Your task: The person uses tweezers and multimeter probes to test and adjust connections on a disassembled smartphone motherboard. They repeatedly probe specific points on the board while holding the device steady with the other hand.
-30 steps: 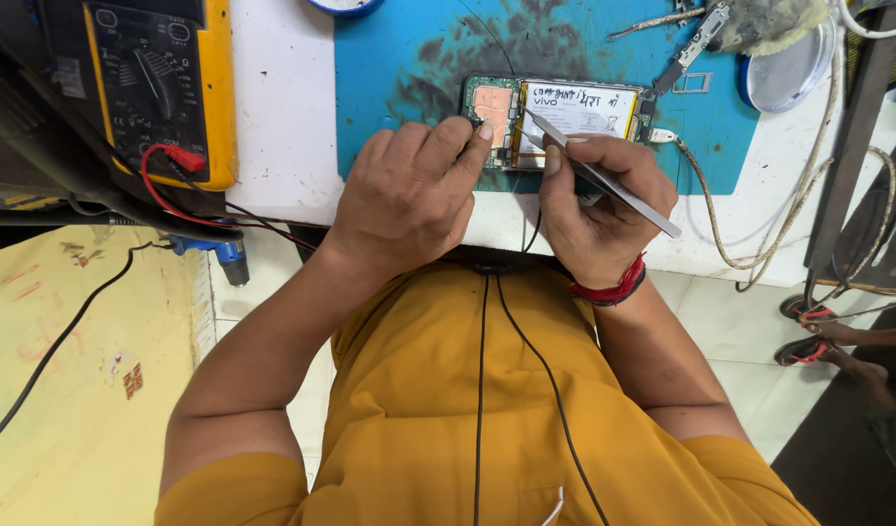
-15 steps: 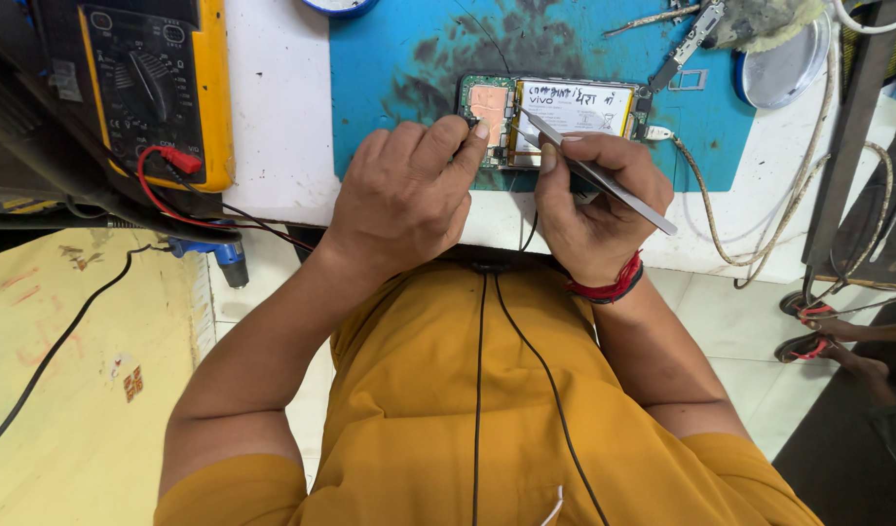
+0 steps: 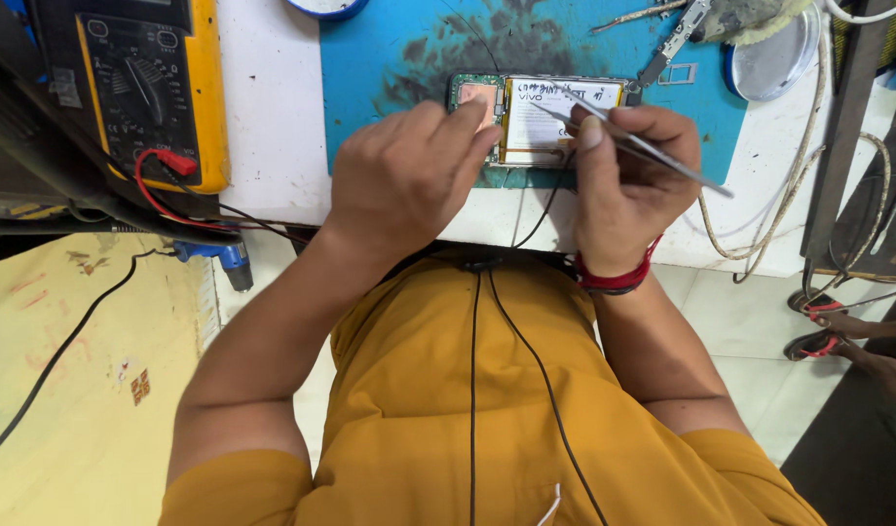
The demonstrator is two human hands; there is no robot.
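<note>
Centrally, an opened phone [image 3: 536, 122] is seen lying on a blue mat [image 3: 390, 58] on the table [image 3: 268, 117]. Its left end is pressed by the left hand [image 3: 409, 180], fingers curled together. Metal tweezers [image 3: 643, 146] are pinched by the right hand [image 3: 628, 180], tips over the battery.

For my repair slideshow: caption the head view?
Left hand steadies an opened phone while right hand works tweezers over it.

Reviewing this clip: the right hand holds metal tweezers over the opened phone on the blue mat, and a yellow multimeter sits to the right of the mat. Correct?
Not quite. The head view shows the yellow multimeter left of the blue mat, not right. The rest stands: the right hand holds metal tweezers over the opened phone.
</note>
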